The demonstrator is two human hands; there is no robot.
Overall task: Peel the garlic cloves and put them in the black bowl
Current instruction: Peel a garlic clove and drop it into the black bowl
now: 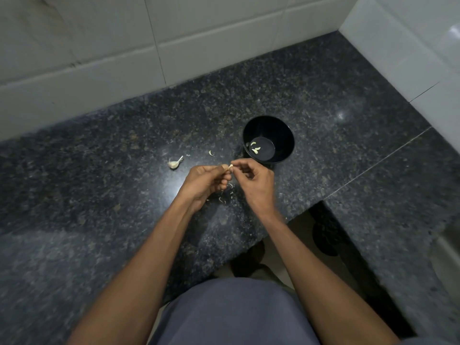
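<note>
The left hand [202, 181] and right hand [254, 179] pinch one small garlic clove [230, 166] between their fingertips, held above the granite counter [99, 170] just beside the black bowl [286, 135] (a few peeled cloves [255, 147] already lie inside). The clove is tiny; a hard tug on the skin could flick it onto the counter among the skin scraps [224, 195].

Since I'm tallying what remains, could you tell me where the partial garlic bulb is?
The garlic bulb lies on the dark counter, left of both hands and the black bowl.
</note>
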